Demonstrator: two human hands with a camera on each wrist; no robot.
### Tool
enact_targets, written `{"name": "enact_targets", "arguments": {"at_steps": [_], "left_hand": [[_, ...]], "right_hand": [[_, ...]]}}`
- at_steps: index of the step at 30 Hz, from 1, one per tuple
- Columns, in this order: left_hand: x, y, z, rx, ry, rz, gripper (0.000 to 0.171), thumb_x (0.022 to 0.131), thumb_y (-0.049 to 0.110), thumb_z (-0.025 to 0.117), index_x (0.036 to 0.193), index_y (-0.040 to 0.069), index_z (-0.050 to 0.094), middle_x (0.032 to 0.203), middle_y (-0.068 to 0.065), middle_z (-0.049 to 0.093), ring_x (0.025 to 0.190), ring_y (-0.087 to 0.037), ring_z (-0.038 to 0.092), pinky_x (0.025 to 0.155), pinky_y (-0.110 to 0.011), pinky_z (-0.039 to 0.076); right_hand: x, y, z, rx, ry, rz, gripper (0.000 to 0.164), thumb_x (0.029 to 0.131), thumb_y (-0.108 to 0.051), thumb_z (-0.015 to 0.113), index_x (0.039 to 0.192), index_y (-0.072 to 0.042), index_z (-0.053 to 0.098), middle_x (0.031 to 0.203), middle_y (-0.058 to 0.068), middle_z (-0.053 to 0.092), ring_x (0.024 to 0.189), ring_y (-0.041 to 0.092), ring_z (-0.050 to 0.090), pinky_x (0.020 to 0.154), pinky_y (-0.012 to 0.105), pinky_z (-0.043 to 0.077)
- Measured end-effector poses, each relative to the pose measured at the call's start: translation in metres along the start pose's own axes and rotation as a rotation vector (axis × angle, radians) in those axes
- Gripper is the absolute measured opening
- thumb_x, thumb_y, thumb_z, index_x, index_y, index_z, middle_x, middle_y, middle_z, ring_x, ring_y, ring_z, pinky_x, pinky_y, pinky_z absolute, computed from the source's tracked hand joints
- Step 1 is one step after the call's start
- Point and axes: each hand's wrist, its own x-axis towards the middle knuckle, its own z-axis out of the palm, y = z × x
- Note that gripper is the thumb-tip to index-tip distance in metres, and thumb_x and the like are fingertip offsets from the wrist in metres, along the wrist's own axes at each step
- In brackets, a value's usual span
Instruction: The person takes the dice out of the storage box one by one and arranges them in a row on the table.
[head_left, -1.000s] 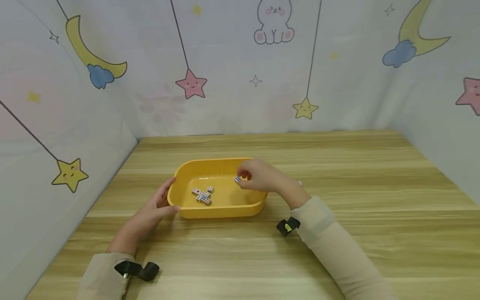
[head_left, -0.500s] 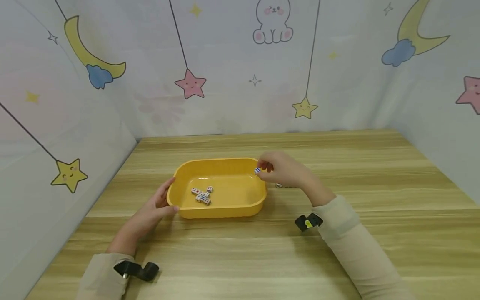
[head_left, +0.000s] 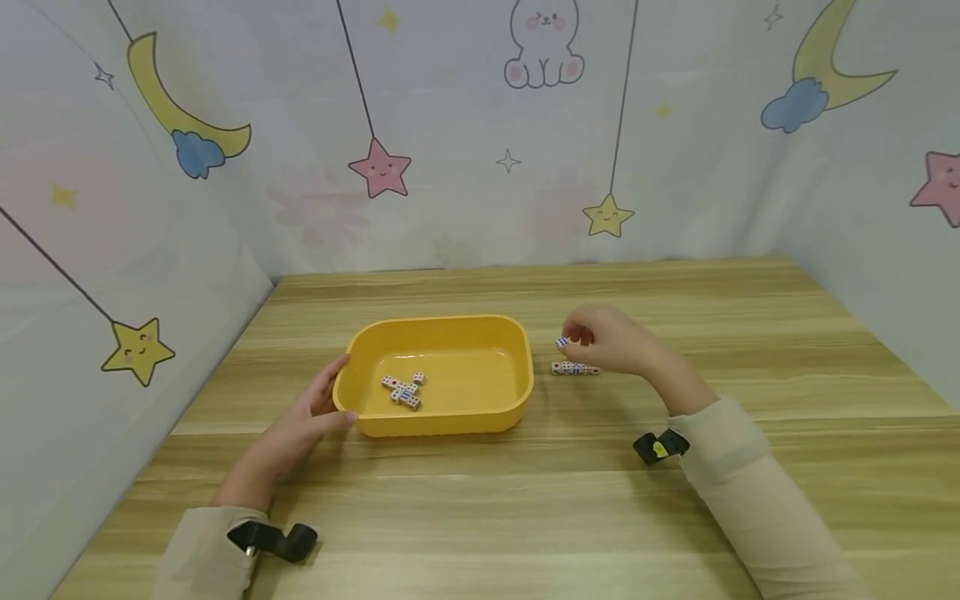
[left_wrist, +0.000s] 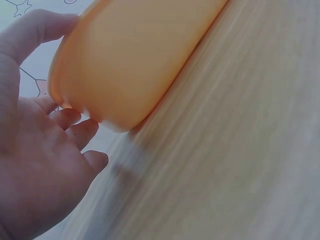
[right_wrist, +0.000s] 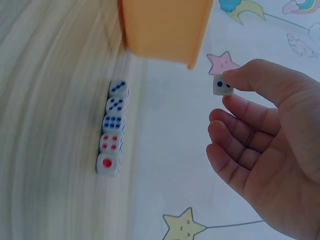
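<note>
In the head view my right hand (head_left: 613,338) pinches a white die (head_left: 562,342) between thumb and index finger, above the table to the right of the yellow tray (head_left: 442,424). The right wrist view shows blue pips on this held die (right_wrist: 222,85). Just below it, a straight row of several dice (head_left: 573,368) lies on the table; red and blue pips show on the row (right_wrist: 113,122) from the wrist. My left hand (head_left: 306,423) holds the tray's left end, thumb at the near corner and fingers against the outer wall. Several loose dice (head_left: 403,392) lie inside the tray's left half.
The wooden table (head_left: 480,508) extends on all sides of the tray. Behind it hangs a white curtain (head_left: 465,217) printed with stars and moons. A black wrist mount (head_left: 660,448) sits at the right sleeve, another mount (head_left: 273,540) at the left.
My right hand has moved right with the die, from above the tray to above the table near the row, which has come into fuller view. The left hand and the tray stay put.
</note>
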Motion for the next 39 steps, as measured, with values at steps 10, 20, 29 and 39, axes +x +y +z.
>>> {"name": "enact_targets", "arguments": {"at_steps": [10,20,29,39], "left_hand": [[0.000,-0.001,0.000,0.009,0.001,0.001,0.086,0.083,0.009,0.060,0.145,0.014,0.000,0.151,-0.010,0.001,0.135,-0.031,0.012,0.091,-0.005,0.029],[-0.003,0.000,-0.002,-0.002,-0.001,-0.002,0.086,0.083,0.009,0.059,0.145,0.013,-0.001,0.151,-0.011,-0.001,0.135,-0.032,0.011,0.092,-0.006,0.030],[-0.003,0.000,-0.003,0.016,0.003,-0.004,0.086,0.083,0.010,0.059,0.145,0.013,0.000,0.151,-0.010,0.001,0.135,-0.031,0.012,0.091,-0.005,0.029],[-0.003,0.000,-0.002,0.008,0.002,0.000,0.086,0.083,0.009,0.059,0.145,0.012,0.000,0.151,-0.010,0.002,0.136,-0.030,0.012,0.092,-0.006,0.029]], "right_hand": [[-0.019,0.032,-0.004,-0.031,0.006,0.092,0.012,0.082,-0.020,0.061,0.087,-0.009,0.061,0.080,0.001,0.058,0.073,0.015,0.050,0.066,0.029,0.043],[-0.025,0.053,0.001,-0.048,-0.016,0.159,0.015,0.082,-0.022,0.062,0.085,-0.007,0.062,0.080,0.002,0.059,0.072,0.014,0.050,0.065,0.030,0.042],[-0.025,0.061,0.004,-0.048,-0.059,0.180,0.014,0.082,-0.022,0.062,0.083,-0.008,0.063,0.078,0.002,0.059,0.070,0.014,0.049,0.063,0.029,0.042],[-0.025,0.062,0.008,-0.061,-0.098,0.184,0.013,0.082,-0.020,0.062,0.081,-0.007,0.063,0.072,0.000,0.057,0.064,0.013,0.046,0.057,0.026,0.040]]}}
